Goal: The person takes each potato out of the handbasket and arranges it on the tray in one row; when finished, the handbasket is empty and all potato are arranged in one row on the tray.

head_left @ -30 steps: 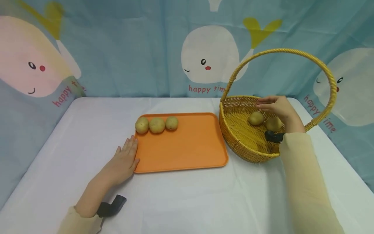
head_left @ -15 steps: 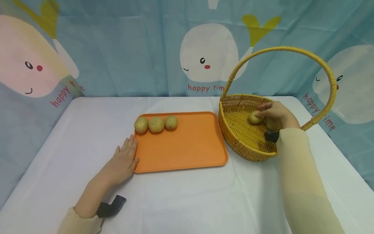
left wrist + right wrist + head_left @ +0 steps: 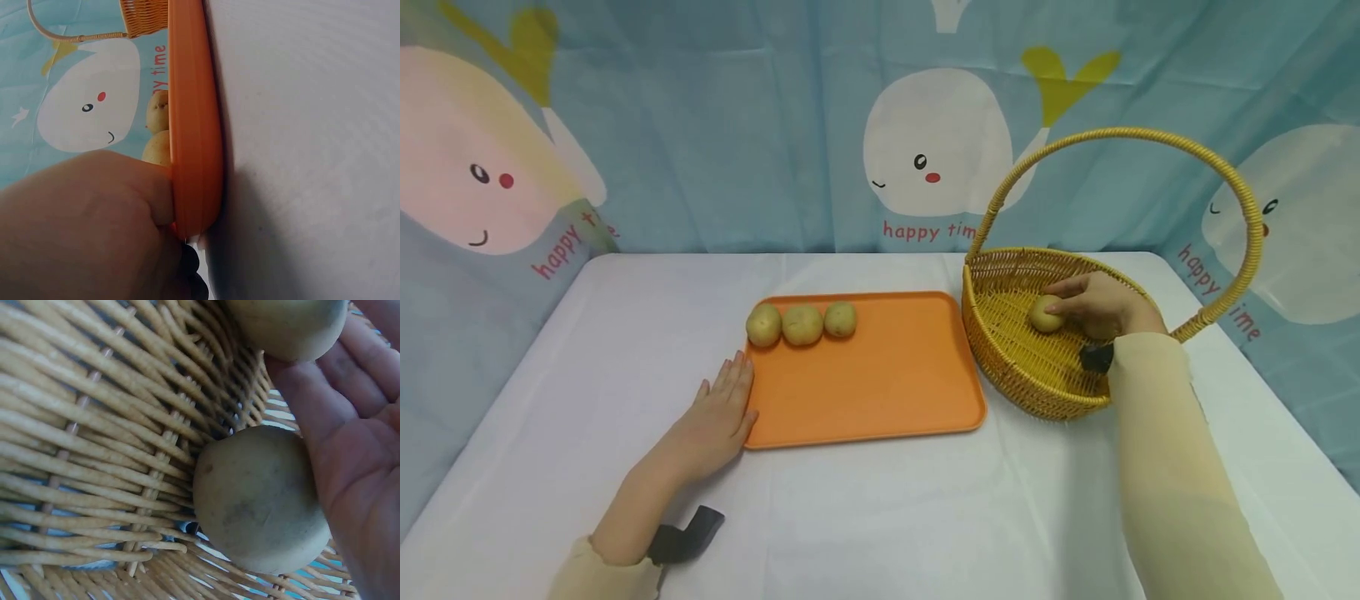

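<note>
My left hand [image 3: 715, 425] rests with straight fingers along the left edge of an orange tray [image 3: 865, 375]. Three potatoes sit in a row in the tray's back left corner: a left potato [image 3: 764, 325], a middle potato [image 3: 802, 325] and a right potato [image 3: 840, 319]. Inside the wicker basket [image 3: 1011, 379], my right hand [image 3: 1097, 304] pinches a potato [image 3: 1043, 315] between thumb and fingers. The right wrist view shows this held potato [image 3: 290, 325] at the top and another potato [image 3: 259, 500] below it, beside the thumb. My hand hides that second one in the head view.
The basket's tall arched handle [image 3: 1150, 133] rises above the right forearm. The basket stands close to the tray's right edge. A white cloth covers the table [image 3: 880, 517], and a blue printed curtain [image 3: 760, 150] hangs behind it.
My right hand has come down into the basket and taken hold of a potato, which has shifted slightly left. The left hand stays at the tray's edge.
</note>
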Motion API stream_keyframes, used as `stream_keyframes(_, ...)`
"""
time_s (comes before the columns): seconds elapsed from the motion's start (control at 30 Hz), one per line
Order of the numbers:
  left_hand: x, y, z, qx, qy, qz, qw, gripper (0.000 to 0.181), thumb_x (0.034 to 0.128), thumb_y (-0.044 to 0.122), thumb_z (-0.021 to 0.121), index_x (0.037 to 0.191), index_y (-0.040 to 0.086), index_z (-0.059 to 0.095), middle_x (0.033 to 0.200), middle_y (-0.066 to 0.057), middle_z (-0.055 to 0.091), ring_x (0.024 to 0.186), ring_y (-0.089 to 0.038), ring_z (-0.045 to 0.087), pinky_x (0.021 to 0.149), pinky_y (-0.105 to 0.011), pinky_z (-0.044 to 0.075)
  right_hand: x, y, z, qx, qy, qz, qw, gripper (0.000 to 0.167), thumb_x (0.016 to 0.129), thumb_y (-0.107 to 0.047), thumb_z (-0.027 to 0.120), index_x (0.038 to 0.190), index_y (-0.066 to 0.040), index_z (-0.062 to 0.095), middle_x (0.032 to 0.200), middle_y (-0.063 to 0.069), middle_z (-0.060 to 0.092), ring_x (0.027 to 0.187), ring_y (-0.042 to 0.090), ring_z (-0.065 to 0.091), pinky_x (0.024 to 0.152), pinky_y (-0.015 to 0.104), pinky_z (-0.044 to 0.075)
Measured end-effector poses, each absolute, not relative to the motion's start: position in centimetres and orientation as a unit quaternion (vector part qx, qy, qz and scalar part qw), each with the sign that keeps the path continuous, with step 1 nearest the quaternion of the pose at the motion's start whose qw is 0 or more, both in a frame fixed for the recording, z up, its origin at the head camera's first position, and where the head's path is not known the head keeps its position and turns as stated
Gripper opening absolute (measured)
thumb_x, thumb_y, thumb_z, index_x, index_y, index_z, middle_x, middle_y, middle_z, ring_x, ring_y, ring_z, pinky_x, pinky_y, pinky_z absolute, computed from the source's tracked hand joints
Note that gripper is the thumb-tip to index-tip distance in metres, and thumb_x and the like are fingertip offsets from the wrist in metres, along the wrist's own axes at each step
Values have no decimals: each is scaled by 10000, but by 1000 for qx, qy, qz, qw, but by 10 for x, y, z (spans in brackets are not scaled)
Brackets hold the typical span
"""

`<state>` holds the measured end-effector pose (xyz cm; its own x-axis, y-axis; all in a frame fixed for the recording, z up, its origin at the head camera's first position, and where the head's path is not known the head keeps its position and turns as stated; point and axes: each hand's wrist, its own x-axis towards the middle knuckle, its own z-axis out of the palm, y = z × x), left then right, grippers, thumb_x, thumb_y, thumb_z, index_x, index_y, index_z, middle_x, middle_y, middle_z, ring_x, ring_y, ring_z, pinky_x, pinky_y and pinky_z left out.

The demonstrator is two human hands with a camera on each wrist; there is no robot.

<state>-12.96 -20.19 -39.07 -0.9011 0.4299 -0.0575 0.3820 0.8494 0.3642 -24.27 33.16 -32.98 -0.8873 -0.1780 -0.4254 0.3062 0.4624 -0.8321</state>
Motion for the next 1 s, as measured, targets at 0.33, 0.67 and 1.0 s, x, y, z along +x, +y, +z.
stream_keyframes(0.33,-129,-203,-391,212,959,177,66,639,963,146,476,1423,-169,163,1500,-334,84,1369,-493,97,1038,-664,129,-239,330,-333,37,819,-521,237,650,863,-92,684,1388,108,358,1155,83,554,914,130,602,812,307,515)
stream_keyframes(0.67,-128,-203,-391,212,959,175,64,650,968,151,468,1432,-160,136,1507,-329,58,1378,-479,80,1045,-656,127,-242,327,-327,23,835,-492,244,660,850,-102,701,1372,123,364,1150,150,548,915,159,599,808,331,519)
stream_keyframes(1.0,-126,-202,-388,215,959,175,62,633,973,151,463,1426,-166,155,1505,-329,80,1377,-478,90,1051,-647,130,-240,329,-325,-14,848,-466,253,564,820,-46,718,1262,179,450,962,57,645,834,137,622,743,314,529)
